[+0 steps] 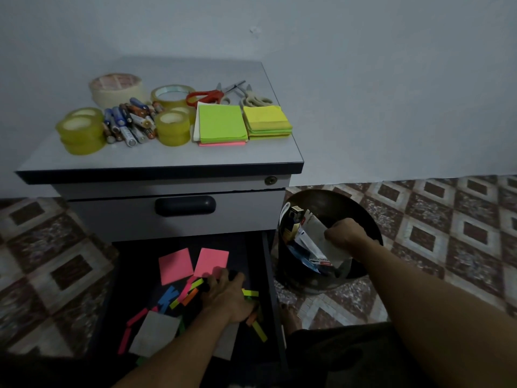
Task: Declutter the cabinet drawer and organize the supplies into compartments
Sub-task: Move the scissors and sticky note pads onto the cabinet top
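Observation:
The lower drawer [267,264] of a grey cabinet [167,158] stands pulled out, dark inside. In it lie two pink sticky notes [174,264], several small coloured strips [170,298] and a grey card [154,333]. My left hand [229,299] is down in the drawer among the strips, fingers curled over something dark; what it holds is hidden. My right hand [345,233] grips a white paper [326,242] over the dark waste bin [330,203] to the right of the drawer.
On the cabinet top sit rolls of yellowish tape [79,130], a masking tape roll [116,88], a heap of batteries and markers [130,121], two pairs of scissors [212,95] and green and yellow sticky note pads [221,123]. The bin holds packaging. Patterned floor tiles surround it.

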Demonstrator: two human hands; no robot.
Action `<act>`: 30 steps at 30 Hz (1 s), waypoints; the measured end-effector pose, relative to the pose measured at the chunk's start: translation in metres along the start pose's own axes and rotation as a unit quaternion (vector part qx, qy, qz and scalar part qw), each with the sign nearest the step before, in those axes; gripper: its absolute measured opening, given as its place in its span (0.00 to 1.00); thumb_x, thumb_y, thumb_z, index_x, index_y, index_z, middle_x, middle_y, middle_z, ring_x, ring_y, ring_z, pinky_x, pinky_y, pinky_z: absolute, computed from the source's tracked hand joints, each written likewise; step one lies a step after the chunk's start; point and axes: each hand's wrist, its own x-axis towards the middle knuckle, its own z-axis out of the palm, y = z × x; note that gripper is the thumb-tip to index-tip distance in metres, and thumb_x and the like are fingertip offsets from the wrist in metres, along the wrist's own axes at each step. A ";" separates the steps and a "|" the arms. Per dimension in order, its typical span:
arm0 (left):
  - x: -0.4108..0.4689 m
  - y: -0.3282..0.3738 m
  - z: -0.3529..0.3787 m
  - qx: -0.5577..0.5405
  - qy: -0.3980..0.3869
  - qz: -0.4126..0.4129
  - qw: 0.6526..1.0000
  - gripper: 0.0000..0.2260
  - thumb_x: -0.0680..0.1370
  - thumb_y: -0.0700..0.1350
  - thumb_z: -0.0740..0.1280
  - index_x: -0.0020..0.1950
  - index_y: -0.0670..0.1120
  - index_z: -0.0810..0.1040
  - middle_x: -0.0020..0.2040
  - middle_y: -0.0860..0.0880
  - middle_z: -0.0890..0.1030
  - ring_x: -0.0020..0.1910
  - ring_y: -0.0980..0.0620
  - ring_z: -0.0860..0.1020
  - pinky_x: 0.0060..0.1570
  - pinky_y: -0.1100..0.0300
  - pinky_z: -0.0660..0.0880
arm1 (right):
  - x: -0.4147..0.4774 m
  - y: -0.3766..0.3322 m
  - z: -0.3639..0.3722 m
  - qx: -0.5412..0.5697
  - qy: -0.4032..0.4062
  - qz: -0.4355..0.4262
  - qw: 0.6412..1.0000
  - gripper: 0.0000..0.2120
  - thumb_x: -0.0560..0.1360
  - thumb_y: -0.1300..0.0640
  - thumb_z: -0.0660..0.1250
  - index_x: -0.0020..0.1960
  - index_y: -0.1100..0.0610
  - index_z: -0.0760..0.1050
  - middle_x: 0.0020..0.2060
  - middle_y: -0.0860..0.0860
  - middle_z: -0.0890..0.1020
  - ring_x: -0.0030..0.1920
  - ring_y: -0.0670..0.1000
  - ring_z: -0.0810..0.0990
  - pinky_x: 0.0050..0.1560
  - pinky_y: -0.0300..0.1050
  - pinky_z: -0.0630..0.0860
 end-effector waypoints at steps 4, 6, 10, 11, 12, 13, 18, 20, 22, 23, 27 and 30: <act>-0.001 -0.001 -0.007 0.008 -0.008 0.009 1.000 0.34 0.76 0.59 0.67 0.78 0.55 0.59 0.81 0.45 0.47 0.78 0.36 0.43 0.75 0.42 0.57 | 0.003 0.005 0.003 -0.002 0.033 -0.013 0.999 0.21 0.78 0.54 0.67 0.30 0.59 0.67 0.27 0.54 0.70 0.27 0.52 0.67 0.28 0.41 0.61; -0.003 -0.001 -0.010 0.009 0.001 0.016 1.000 0.34 0.75 0.60 0.67 0.78 0.54 0.60 0.80 0.44 0.51 0.78 0.36 0.45 0.75 0.44 0.58 | 0.000 0.002 0.002 -0.001 0.041 -0.010 0.999 0.20 0.77 0.54 0.67 0.30 0.59 0.67 0.27 0.54 0.71 0.28 0.52 0.68 0.28 0.41 0.62; -0.006 -0.009 -0.016 0.000 0.034 0.043 0.998 0.30 0.75 0.60 0.66 0.75 0.52 0.65 0.74 0.45 0.65 0.74 0.42 0.58 0.70 0.51 0.62 | -0.007 -0.008 0.002 -0.010 0.029 -0.011 0.999 0.15 0.75 0.59 0.66 0.32 0.61 0.69 0.29 0.55 0.72 0.29 0.52 0.69 0.30 0.40 0.64; -0.006 -0.012 -0.018 -0.009 0.044 0.051 0.998 0.29 0.75 0.59 0.66 0.74 0.52 0.67 0.71 0.46 0.68 0.72 0.44 0.62 0.67 0.53 0.64 | -0.010 -0.011 0.002 -0.005 0.023 -0.013 1.000 0.13 0.75 0.60 0.66 0.33 0.62 0.72 0.30 0.56 0.74 0.30 0.53 0.71 0.32 0.41 0.66; -0.007 -0.016 -0.020 -0.020 0.054 0.057 0.997 0.27 0.75 0.59 0.66 0.73 0.52 0.69 0.69 0.48 0.71 0.70 0.45 0.65 0.64 0.54 0.65 | -0.013 -0.014 0.002 0.005 0.014 -0.013 1.000 0.11 0.75 0.60 0.65 0.36 0.64 0.76 0.32 0.57 0.76 0.32 0.54 0.74 0.33 0.43 0.69; -0.008 -0.019 -0.022 -0.028 0.065 0.062 0.996 0.25 0.75 0.58 0.66 0.71 0.52 0.71 0.67 0.48 0.73 0.68 0.47 0.67 0.62 0.56 0.66 | -0.016 -0.017 0.001 0.019 0.005 -0.018 1.000 0.10 0.76 0.60 0.65 0.41 0.66 0.79 0.34 0.59 0.78 0.33 0.56 0.75 0.33 0.44 0.71; -0.014 -0.035 -0.036 -0.074 0.097 0.051 0.991 0.20 0.77 0.53 0.66 0.68 0.49 0.75 0.65 0.48 0.75 0.64 0.48 0.71 0.62 0.55 0.72 | -0.044 -0.049 0.005 0.011 -0.081 -0.043 0.996 0.12 0.77 0.61 0.62 0.48 0.69 0.80 0.37 0.58 0.83 0.28 0.54 0.76 0.29 0.40 0.69; -0.018 -0.044 -0.045 -0.093 0.101 0.040 0.990 0.19 0.78 0.52 0.67 0.68 0.50 0.75 0.66 0.49 0.75 0.63 0.48 0.73 0.62 0.55 0.73 | -0.057 -0.063 0.013 -0.023 -0.098 -0.072 0.992 0.10 0.75 0.61 0.63 0.47 0.67 0.80 0.41 0.60 0.85 0.30 0.54 0.78 0.30 0.40 0.71; -0.020 -0.057 -0.052 -0.097 0.106 0.025 0.989 0.19 0.78 0.52 0.67 0.68 0.50 0.75 0.66 0.49 0.76 0.62 0.48 0.75 0.62 0.56 0.74 | -0.067 -0.075 0.027 -0.052 -0.098 -0.103 0.988 0.07 0.76 0.60 0.63 0.45 0.63 0.78 0.40 0.58 0.83 0.33 0.54 0.78 0.31 0.41 0.73; -0.021 -0.064 -0.055 -0.102 0.108 0.018 0.989 0.19 0.78 0.52 0.67 0.68 0.49 0.75 0.66 0.48 0.77 0.62 0.48 0.76 0.62 0.57 0.74 | -0.072 -0.079 0.034 -0.061 -0.101 -0.114 0.986 0.07 0.77 0.59 0.63 0.45 0.61 0.77 0.39 0.57 0.82 0.34 0.54 0.78 0.31 0.41 0.74; -0.025 -0.090 -0.064 -0.118 0.108 -0.007 0.987 0.15 0.77 0.52 0.68 0.60 0.47 0.80 0.58 0.46 0.81 0.54 0.48 0.80 0.54 0.58 0.77 | -0.091 -0.092 0.065 -0.085 -0.120 -0.149 0.978 0.12 0.76 0.56 0.63 0.45 0.63 0.81 0.40 0.57 0.84 0.37 0.56 0.82 0.34 0.46 0.78; -0.031 -0.109 -0.066 -0.126 0.097 -0.038 0.987 0.11 0.78 0.52 0.66 0.46 0.43 0.79 0.47 0.44 0.82 0.46 0.47 0.80 0.43 0.59 0.75 | -0.104 -0.097 0.097 -0.082 -0.158 -0.149 0.973 0.12 0.76 0.57 0.63 0.47 0.63 0.82 0.42 0.58 0.85 0.38 0.55 0.84 0.35 0.46 0.79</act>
